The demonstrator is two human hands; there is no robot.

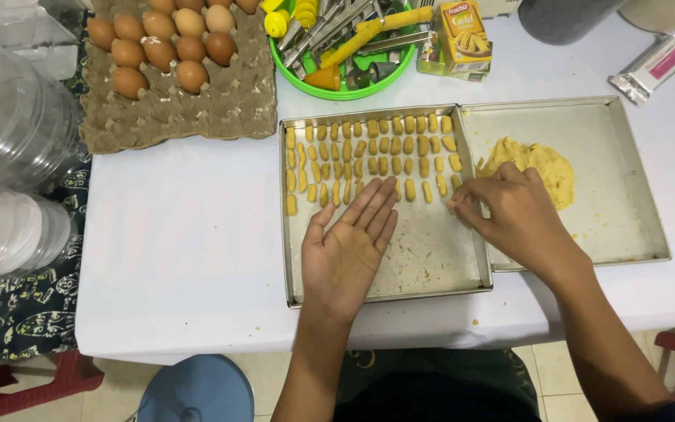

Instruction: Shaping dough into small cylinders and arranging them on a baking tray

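Note:
My left hand [351, 248] lies palm up and flat over the left metal baking tray [431, 258], fingers together, holding nothing. Rows of several small yellow dough pieces [369, 148] fill the far part of that tray. My right hand [513, 215] rests at the seam between the two trays, fingertips pinched on a small dough piece [453, 205] at the right end of a row. A lump of yellow dough [537, 164] sits in the right metal tray [626, 219], just beyond my right hand.
A cardboard egg carton with brown eggs [173, 47] stands at the back left. A green bowl of metal and yellow tools [345, 47], a yellow box [464, 35] and a foil packet [654, 66] lie behind the trays. Clear plastic containers [9, 117] are stacked at left.

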